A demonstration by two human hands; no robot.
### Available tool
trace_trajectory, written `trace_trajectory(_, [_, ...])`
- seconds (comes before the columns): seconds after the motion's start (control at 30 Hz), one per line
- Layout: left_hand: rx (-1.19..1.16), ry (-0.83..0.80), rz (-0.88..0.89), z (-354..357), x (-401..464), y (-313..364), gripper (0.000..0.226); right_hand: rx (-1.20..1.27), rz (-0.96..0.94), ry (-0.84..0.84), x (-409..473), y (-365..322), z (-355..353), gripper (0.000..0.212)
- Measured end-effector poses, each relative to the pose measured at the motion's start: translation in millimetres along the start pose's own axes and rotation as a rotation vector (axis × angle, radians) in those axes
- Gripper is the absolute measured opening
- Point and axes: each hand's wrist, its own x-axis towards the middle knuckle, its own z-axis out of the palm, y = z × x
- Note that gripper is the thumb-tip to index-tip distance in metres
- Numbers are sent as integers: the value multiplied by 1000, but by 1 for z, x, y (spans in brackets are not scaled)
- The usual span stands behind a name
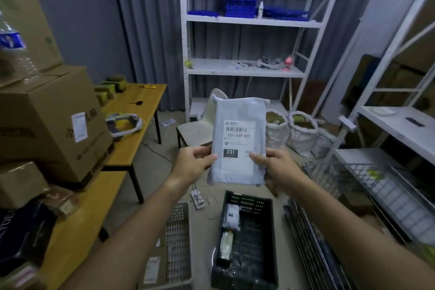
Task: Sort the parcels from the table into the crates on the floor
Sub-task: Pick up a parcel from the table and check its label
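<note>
Concrete floor at six o'clock carries a black crate (246,242) and a grey crate (177,245). Left hand (194,163) and right hand (274,163) pinch a grey parcel (239,141) upright at centre, label readable; next comes choosing the matching crate and lowering the parcel in.

Dim, cool indoor light with soft shadows. The parcel (239,141) label reads sharply; around it, edges smear, the shelf (253,21) uprights bow from wide-angle distortion, and the bottle (14,49) far left blurs.
</note>
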Motion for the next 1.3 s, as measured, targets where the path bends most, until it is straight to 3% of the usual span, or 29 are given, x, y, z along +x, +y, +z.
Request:
trace_trajectory(0.23, [46, -30, -112, 24, 43, -55, 25, 44, 109, 56, 44, 60, -10, 29])
trace_trajectory(0.4, [69, -95, -196, 25, 90, -109, 29, 54, 237, 94, 87, 102, 1, 16])
trace_trajectory(0.8, [77, -250, -431, 77, 166, -242, 34, 66, 464, 145, 163, 205, -14, 13])
trace_trajectory(1.07, [87, -234, -536, 140, 194, -382, 23, 111, 594, 50, 232, 352, -43, 18])
trace_trajectory(1.3, [165, -186, -676, 204, 209, -542, 25, 149, 764, -4, 296, 531, -58, 16])
